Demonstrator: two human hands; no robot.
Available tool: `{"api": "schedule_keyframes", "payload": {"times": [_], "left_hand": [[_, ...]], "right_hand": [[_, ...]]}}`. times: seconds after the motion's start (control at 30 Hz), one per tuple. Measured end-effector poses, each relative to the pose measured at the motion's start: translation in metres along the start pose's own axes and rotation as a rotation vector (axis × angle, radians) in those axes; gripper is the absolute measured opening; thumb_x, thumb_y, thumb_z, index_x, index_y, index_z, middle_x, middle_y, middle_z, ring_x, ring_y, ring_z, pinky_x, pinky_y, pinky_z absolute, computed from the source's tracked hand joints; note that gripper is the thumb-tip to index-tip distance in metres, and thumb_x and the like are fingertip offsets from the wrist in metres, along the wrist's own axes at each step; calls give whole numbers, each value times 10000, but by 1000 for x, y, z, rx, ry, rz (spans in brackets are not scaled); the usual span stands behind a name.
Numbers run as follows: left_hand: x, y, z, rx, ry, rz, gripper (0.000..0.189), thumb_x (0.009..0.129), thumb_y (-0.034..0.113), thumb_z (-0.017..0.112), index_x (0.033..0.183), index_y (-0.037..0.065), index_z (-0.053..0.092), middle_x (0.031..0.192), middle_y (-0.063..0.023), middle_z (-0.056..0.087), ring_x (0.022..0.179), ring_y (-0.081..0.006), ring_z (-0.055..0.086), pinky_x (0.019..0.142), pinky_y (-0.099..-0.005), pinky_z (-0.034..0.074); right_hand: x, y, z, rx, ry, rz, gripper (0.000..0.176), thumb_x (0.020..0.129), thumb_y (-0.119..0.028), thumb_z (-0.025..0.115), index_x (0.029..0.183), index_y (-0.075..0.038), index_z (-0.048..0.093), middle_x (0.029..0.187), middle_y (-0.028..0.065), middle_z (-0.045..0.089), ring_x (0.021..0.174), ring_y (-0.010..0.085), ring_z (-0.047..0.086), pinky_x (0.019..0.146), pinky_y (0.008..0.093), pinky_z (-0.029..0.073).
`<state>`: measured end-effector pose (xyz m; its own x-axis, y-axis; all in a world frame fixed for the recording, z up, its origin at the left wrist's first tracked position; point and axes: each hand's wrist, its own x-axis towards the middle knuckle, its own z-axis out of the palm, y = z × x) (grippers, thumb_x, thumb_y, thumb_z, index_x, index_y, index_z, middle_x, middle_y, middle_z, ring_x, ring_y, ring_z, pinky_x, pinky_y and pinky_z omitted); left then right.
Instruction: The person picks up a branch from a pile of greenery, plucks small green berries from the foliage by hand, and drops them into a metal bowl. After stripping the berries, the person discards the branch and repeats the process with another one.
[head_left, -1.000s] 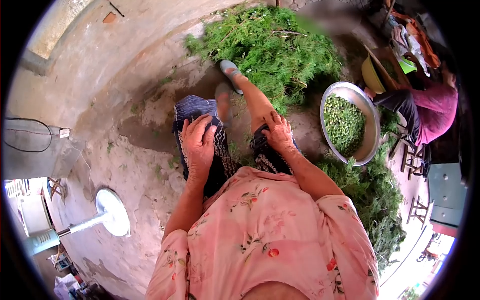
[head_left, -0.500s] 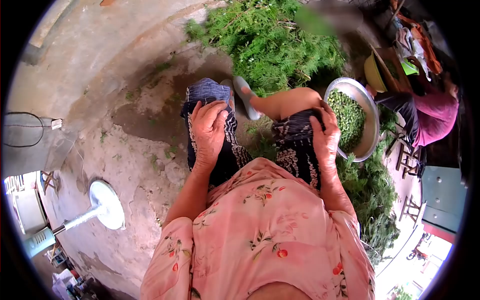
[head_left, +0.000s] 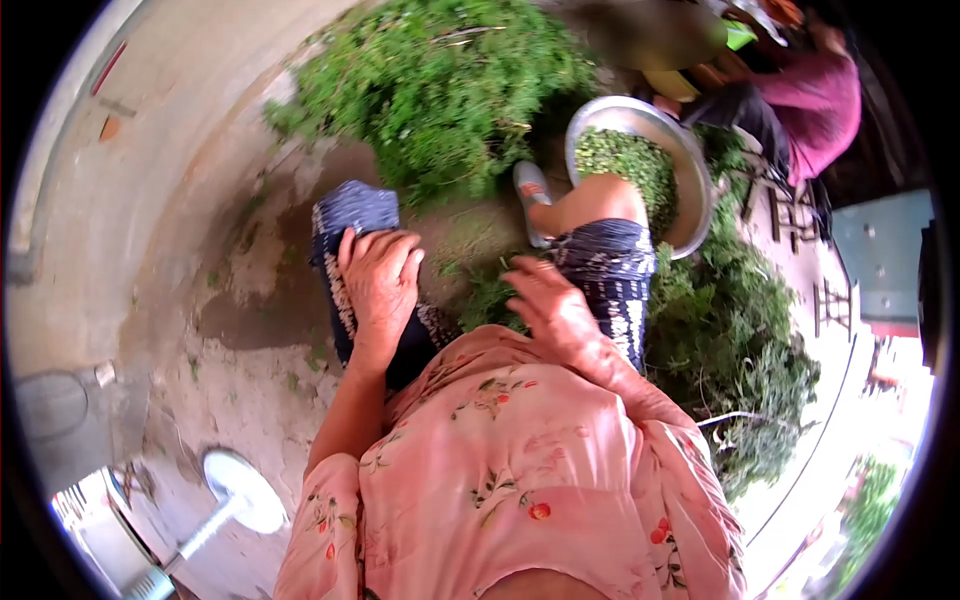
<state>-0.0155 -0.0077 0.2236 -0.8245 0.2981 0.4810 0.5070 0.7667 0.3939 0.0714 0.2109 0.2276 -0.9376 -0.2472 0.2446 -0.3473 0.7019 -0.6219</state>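
My left hand (head_left: 382,285) rests on my left leg, just below the knee of the dark patterned trousers (head_left: 352,232). Its fingers lie loosely over the cloth and hold nothing. Between my thighs, near the hem of my pink flowered top (head_left: 530,440), my right hand (head_left: 553,305) hovers with fingers stretched and slightly blurred, nothing in it. Past my right knee stands a wide metal basin (head_left: 692,200) with small green pieces (head_left: 630,165) inside; my leg hides part of it. A big heap of feathery green stalks (head_left: 440,90) lies ahead of my feet.
More cut greenery (head_left: 740,350) lies along my right side. A person in a magenta top (head_left: 815,105) sits bent over beyond the basin, near small wooden stools (head_left: 795,215). A white pedestal fan (head_left: 243,490) stands on the floor at left.
My right hand has lifted off my right knee and moved inward over my lap. My left hand stays on the left leg. The view has turned, shifting the basin and heap leftward.
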Motion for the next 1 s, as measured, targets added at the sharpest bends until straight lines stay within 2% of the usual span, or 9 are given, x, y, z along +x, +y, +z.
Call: {"api": "schedule_keyframes", "payload": {"times": [0.17,0.33,0.5,0.6,0.67,0.73,0.87,0.93,1.0], "left_hand": [[-6,36,11,92,-433,210,223,722,165,619,925,78,585,927,-75,580,918,-228,528,1013,-514,191],[-37,58,35,-169,-1048,491,259,752,162,528,990,59,522,931,-155,556,954,-304,528,974,-493,264],[0,66,78,-19,-1094,637,133,707,54,474,771,42,590,795,-162,592,809,-299,572,687,-413,434],[6,56,109,158,-776,716,141,707,72,479,787,37,591,800,-156,595,801,-285,576,697,-397,433],[-6,51,136,226,-836,708,178,739,86,466,836,42,608,851,-147,611,841,-275,584,746,-390,437],[-16,55,158,-174,-1260,193,319,807,171,459,1091,54,543,1041,-183,586,1003,-322,540,876,-412,398],[-26,61,160,5,-1501,583,372,836,179,426,1179,47,486,1170,-219,505,1094,-334,481,935,-392,365],[-35,59,174,-98,-1209,621,270,808,205,460,963,47,614,1019,-187,596,956,-291,575,805,-373,449],[-38,64,180,-125,-1218,616,276,812,204,457,995,45,590,1047,-186,576,981,-289,555,824,-370,435]], "right_hand": [[-17,21,5,33,-192,143,358,730,-113,629,1040,38,533,1092,250,504,964,380,534,814,392,464],[-18,20,-10,202,225,193,265,757,-46,598,998,42,533,1004,219,533,911,361,548,771,383,472],[-17,10,-59,39,543,146,338,713,-31,633,1036,12,540,1016,165,537,945,332,530,819,388,437],[-3,22,-82,-212,534,232,549,637,-129,701,1141,-56,498,1231,194,416,1137,394,385,943,466,328],[8,34,-77,-279,464,367,646,628,-160,712,1208,-63,444,1301,212,336,1195,405,324,973,462,303],[6,53,-57,-225,390,378,684,620,-182,717,1226,-62,423,1313,218,305,1207,383,311,973,474,303],[4,47,-61,-239,304,426,653,644,-207,706,1222,-67,437,1326,211,295,1220,376,309,969,450,316],[-1,48,-65,-204,362,423,607,636,-194,702,1179,-47,475,1293,233,322,1201,394,310,982,463,300],[-9,49,-69,-200,380,441,593,642,-199,698,1171,-45,478,1288,231,330,1199,391,312,983,456,302]]}}
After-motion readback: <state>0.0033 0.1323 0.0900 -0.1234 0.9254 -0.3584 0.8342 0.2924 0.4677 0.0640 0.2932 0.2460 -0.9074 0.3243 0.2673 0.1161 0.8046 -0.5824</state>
